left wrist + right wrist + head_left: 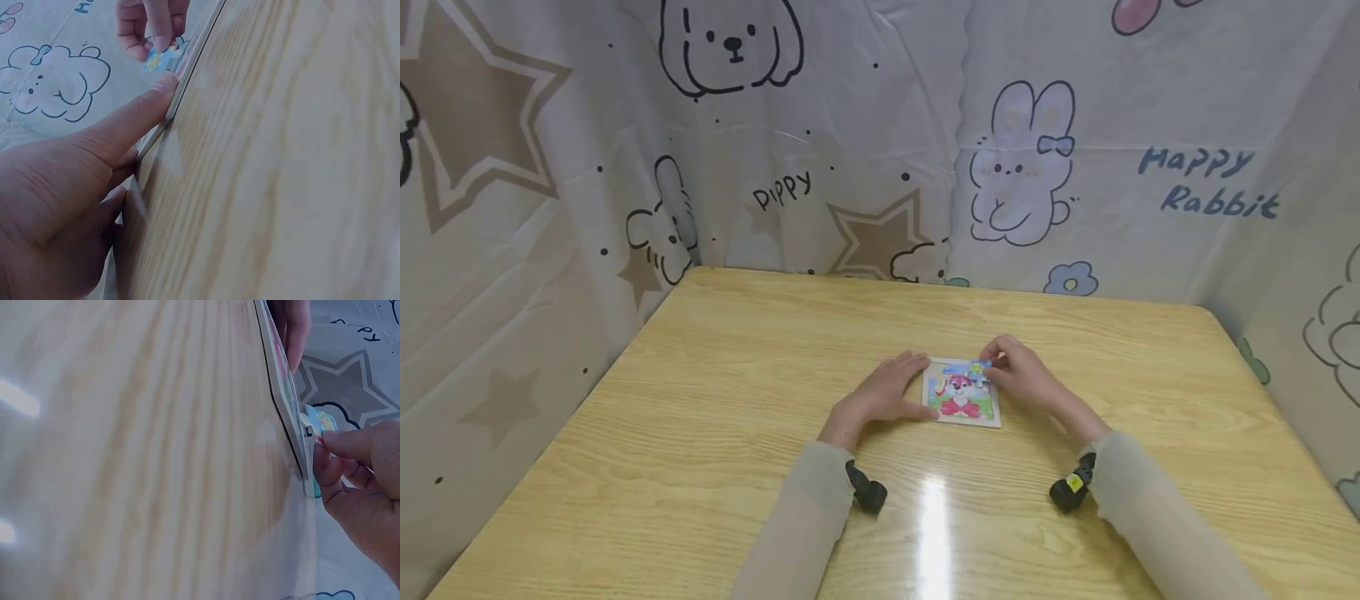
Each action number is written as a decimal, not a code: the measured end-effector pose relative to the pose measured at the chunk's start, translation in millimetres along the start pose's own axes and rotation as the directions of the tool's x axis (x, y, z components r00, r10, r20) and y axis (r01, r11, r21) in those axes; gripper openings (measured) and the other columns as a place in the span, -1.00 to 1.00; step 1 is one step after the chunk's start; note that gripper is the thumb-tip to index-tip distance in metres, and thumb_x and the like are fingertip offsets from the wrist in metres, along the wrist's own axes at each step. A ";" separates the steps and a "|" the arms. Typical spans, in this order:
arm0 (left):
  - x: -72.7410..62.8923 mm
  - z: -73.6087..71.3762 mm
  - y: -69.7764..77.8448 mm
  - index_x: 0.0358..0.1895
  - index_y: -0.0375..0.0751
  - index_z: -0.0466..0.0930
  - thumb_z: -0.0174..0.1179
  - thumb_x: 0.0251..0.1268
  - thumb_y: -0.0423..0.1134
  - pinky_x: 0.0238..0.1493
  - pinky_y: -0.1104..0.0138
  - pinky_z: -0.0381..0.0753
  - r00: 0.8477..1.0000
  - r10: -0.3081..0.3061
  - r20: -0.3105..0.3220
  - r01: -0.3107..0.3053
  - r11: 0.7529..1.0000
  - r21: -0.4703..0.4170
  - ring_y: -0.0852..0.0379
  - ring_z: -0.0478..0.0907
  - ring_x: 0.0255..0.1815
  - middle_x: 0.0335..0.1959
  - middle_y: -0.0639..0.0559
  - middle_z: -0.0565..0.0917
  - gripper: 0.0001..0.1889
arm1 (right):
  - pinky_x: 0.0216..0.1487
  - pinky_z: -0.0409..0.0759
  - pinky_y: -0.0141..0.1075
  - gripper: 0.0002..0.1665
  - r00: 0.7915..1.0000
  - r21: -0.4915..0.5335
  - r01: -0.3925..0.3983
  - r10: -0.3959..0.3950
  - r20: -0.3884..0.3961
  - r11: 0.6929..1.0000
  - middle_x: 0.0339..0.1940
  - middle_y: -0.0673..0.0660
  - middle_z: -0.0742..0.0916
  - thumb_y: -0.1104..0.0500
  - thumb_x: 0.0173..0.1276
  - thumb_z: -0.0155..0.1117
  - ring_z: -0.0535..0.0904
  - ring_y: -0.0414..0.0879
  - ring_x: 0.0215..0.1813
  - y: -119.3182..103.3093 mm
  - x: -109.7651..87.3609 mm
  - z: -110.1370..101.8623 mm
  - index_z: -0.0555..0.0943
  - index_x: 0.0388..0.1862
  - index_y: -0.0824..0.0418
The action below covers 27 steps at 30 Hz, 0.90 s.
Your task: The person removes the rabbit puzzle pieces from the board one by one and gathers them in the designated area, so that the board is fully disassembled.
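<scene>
A small square jigsaw puzzle (961, 408) with a pink animal picture in a pale frame lies flat on the table. My left hand (891, 388) rests along its left side, fingertips at the top left corner and thumb on the lower left corner. In the left wrist view, the straight thumb (134, 115) presses on the frame's edge. My right hand (1024, 375) is at the upper right corner. Between its thumb and fingers it pinches a blue puzzle piece with a yellow shape (327, 420), raised and tilted over the puzzle. Bare tray shows at the upper left of the picture.
The wooden table (760, 367) extends on all sides of the puzzle. A printed curtain (880, 108) hangs behind and at both sides. Black wrist cameras (869, 493) sit at both sleeve cuffs. A bright reflection lies on the near tabletop.
</scene>
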State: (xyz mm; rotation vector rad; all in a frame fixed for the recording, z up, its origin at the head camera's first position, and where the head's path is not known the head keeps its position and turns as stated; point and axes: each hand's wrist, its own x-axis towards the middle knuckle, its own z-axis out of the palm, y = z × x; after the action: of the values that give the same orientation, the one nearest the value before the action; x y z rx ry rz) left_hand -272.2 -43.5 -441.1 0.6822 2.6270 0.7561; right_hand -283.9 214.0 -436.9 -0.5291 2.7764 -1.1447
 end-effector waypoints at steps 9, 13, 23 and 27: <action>0.8 0.7 -2.0 0.56 -0.05 0.04 0.29 0.19 0.18 0.67 0.15 -0.21 1.000 0.019 0.001 -0.019 1.000 0.016 0.03 -0.16 0.66 0.62 0.01 0.04 -0.05 | 0.17 0.63 0.04 -0.84 1.000 -0.023 -0.014 0.013 -0.021 1.000 0.03 0.32 0.57 0.39 0.41 0.11 0.59 0.23 0.11 12.4 -9.6 -11.6 0.47 -0.06 0.34; 0.7 0.4 -2.2 0.56 -0.05 0.04 0.30 0.19 0.18 0.67 0.14 -0.20 1.000 0.022 0.001 -0.022 1.000 0.018 0.03 -0.15 0.66 0.62 0.00 0.05 -0.05 | 0.16 0.63 0.03 -0.84 0.999 -0.035 -0.020 0.020 -0.026 0.999 0.03 0.32 0.58 0.39 0.42 0.11 0.58 0.22 0.11 16.5 -14.5 -17.2 0.48 -0.05 0.34; 1.1 -0.5 -2.5 0.56 -0.03 0.05 0.31 0.18 0.17 0.67 0.15 -0.20 1.000 0.007 0.007 -0.007 1.000 -0.006 0.04 -0.17 0.67 0.62 0.01 0.04 -0.06 | 0.12 0.63 -0.03 -0.84 0.999 -0.060 -0.024 0.022 -0.035 0.998 0.02 0.33 0.57 0.40 0.41 0.12 0.58 0.19 0.07 26.6 -25.8 -29.9 0.46 -0.05 0.35; 1.3 0.4 -2.6 0.56 -0.03 0.05 0.31 0.18 0.17 0.67 0.15 -0.20 1.000 0.009 0.006 -0.009 1.000 0.000 0.04 -0.16 0.66 0.62 0.01 0.04 -0.06 | 0.10 0.64 -0.07 -0.84 0.999 -0.062 -0.027 0.025 -0.033 0.998 0.01 0.33 0.57 0.40 0.41 0.12 0.58 0.19 0.07 30.0 -29.9 -33.8 0.46 -0.06 0.36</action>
State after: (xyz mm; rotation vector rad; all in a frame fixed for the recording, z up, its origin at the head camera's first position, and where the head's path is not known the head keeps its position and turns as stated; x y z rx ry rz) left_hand -274.1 -44.6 -443.1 0.6949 2.6205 0.7557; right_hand -271.5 266.7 -435.1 -0.4836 2.8453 -1.0740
